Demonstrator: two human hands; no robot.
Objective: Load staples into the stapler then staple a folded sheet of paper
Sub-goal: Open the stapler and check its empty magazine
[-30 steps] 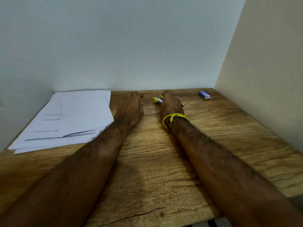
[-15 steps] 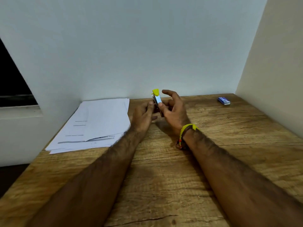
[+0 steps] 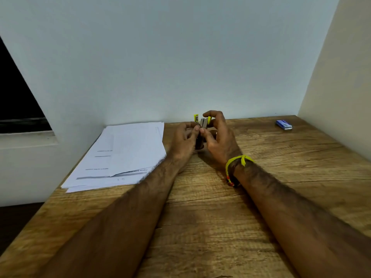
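Observation:
A small yellow and silver stapler (image 3: 201, 123) stands upright between my two hands near the back of the wooden table (image 3: 200, 217). Its two halves are spread apart at the top. My left hand (image 3: 183, 141) grips it from the left and my right hand (image 3: 219, 137) from the right, fingers curled over its top. The stapler's lower part is hidden by my fingers. A blue box of staples (image 3: 283, 124) lies at the far right, apart from both hands. A stack of white printed sheets (image 3: 122, 155) lies on the left.
A pale wall runs behind the table and a second wall closes the right side. A dark window opening with a sill (image 3: 26, 135) sits at the left. A yellow band (image 3: 239, 160) circles my right wrist.
My hands lifted the stapler off the table, stood it upright, and its top now stands spread apart. The camera has drawn back and tilted up.

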